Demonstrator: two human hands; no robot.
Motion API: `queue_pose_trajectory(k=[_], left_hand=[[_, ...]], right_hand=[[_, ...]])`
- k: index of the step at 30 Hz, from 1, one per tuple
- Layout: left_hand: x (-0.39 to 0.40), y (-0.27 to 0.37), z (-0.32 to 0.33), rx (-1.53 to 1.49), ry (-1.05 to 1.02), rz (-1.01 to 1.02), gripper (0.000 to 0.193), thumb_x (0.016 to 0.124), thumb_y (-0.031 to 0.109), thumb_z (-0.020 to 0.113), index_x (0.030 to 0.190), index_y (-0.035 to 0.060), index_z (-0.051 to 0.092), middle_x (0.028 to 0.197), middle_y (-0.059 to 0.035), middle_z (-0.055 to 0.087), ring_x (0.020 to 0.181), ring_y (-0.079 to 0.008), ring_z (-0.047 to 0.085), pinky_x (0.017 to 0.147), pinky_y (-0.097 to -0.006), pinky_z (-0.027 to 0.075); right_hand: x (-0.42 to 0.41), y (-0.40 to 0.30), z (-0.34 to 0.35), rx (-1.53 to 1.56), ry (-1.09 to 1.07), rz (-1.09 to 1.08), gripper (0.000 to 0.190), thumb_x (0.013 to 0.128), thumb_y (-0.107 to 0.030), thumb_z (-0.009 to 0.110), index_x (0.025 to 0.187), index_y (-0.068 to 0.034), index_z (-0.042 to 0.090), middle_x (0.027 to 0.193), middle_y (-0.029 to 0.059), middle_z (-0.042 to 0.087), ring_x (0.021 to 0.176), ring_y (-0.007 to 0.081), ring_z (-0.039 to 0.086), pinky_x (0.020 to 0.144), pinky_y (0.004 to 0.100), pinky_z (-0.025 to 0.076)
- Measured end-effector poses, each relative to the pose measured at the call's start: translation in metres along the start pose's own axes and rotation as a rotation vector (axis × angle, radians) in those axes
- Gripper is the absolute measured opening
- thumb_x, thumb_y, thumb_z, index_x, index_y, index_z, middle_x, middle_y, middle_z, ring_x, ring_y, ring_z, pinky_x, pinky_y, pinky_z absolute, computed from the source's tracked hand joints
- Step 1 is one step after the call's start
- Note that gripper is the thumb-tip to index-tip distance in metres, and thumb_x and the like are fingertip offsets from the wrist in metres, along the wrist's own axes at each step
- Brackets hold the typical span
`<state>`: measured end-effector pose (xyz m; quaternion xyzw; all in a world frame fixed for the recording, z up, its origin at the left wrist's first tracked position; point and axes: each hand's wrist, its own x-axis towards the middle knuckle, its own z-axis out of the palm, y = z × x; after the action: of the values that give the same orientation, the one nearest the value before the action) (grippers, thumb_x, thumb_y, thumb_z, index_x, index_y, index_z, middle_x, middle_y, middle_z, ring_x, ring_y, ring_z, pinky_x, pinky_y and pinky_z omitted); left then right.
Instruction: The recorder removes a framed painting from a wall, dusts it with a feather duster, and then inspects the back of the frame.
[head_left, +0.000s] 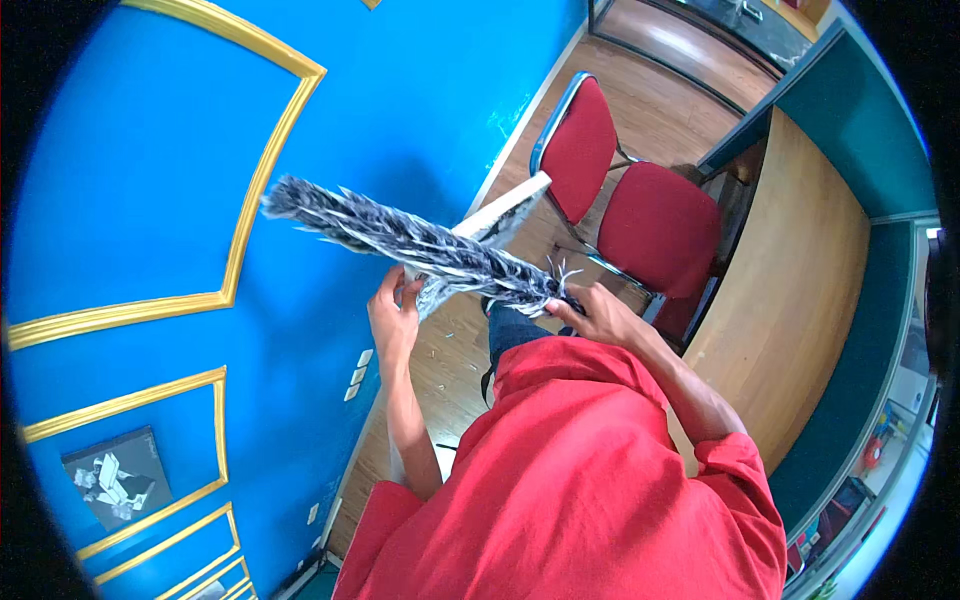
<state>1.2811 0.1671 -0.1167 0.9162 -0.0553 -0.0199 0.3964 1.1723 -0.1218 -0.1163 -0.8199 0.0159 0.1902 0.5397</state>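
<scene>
My right hand (600, 315) grips the near end of a grey and white feather duster (420, 244), whose handle is hidden by the fingers. The duster slants up to the left, its far tip close to the blue wall. With my left hand (395, 319) I hold the lower left corner of a flat panel (506, 214), possibly a picture canvas, with a white edge and a dark and pale face. Tilted nearly edge-on, the panel passes beneath the duster, which hides its middle. I cannot tell whether the feathers touch it.
A red padded chair (660, 225) with a metal frame stands ahead to the right, beside a curved wooden desk (795, 300) with green partitions (847, 120). Blue wall (135, 165) with gold moulding (255, 202) rises on my left, bearing switches (358, 375) and a picture (118, 476). Small scraps lie on the wood floor (442, 367).
</scene>
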Motion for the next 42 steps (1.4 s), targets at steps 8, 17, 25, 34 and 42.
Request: queue_pose_trajectory(k=[8,17,25,34,42], left_hand=[[0.002,-0.001,0.003,0.091,0.198,0.122,0.025,0.084,0.007,0.064,0.108,0.0023,0.061,0.097,-0.0178,0.066,0.089,-0.0326,0.065,0.075,-0.0395,0.051],[0.001,0.004,0.013,-0.105,0.137,0.027,0.028,0.078,-0.008,0.057,0.105,0.0004,0.06,0.085,-0.014,0.065,0.076,-0.0242,0.067,0.068,-0.0346,0.05],[0.005,0.004,0.016,-0.07,0.132,0.036,0.024,0.08,-0.001,0.064,0.103,0.0004,0.06,0.092,-0.0153,0.066,0.079,-0.0287,0.066,0.069,-0.0365,0.05],[0.004,-0.015,0.016,0.026,0.161,0.013,0.027,0.084,0.002,0.061,0.111,-0.0016,0.059,0.098,-0.0181,0.066,0.09,-0.0347,0.064,0.077,-0.0388,0.05],[-0.003,-0.011,0.015,-0.158,0.127,-0.017,0.026,0.084,0.003,0.063,0.11,-0.0013,0.06,0.097,-0.0169,0.067,0.09,-0.0273,0.067,0.074,-0.0358,0.051]], right_hand=[[0.023,0.055,-0.009,-0.091,0.283,0.108,0.056,0.096,-0.049,0.046,0.083,0.006,0.056,0.064,0.0267,0.053,0.058,0.0395,0.054,0.06,0.0462,0.043],[0.01,0.061,0.001,-0.186,0.151,-0.12,0.045,0.094,-0.04,0.053,0.08,0.003,0.055,0.058,0.0263,0.05,0.057,0.0448,0.051,0.058,0.0484,0.041],[0.013,0.038,-0.004,-0.102,0.268,-0.188,0.043,0.095,-0.039,0.052,0.087,0.002,0.057,0.065,0.0275,0.055,0.06,0.0436,0.055,0.058,0.0473,0.043],[0.015,0.063,-0.011,-0.093,0.404,0.21,0.04,0.095,-0.035,0.054,0.082,0.003,0.055,0.062,0.0262,0.051,0.058,0.0401,0.057,0.056,0.046,0.042],[0.004,0.065,0.009,-0.234,0.348,-0.012,0.044,0.095,-0.038,0.052,0.081,0.003,0.058,0.066,0.0301,0.056,0.067,0.0474,0.059,0.058,0.0485,0.045]])
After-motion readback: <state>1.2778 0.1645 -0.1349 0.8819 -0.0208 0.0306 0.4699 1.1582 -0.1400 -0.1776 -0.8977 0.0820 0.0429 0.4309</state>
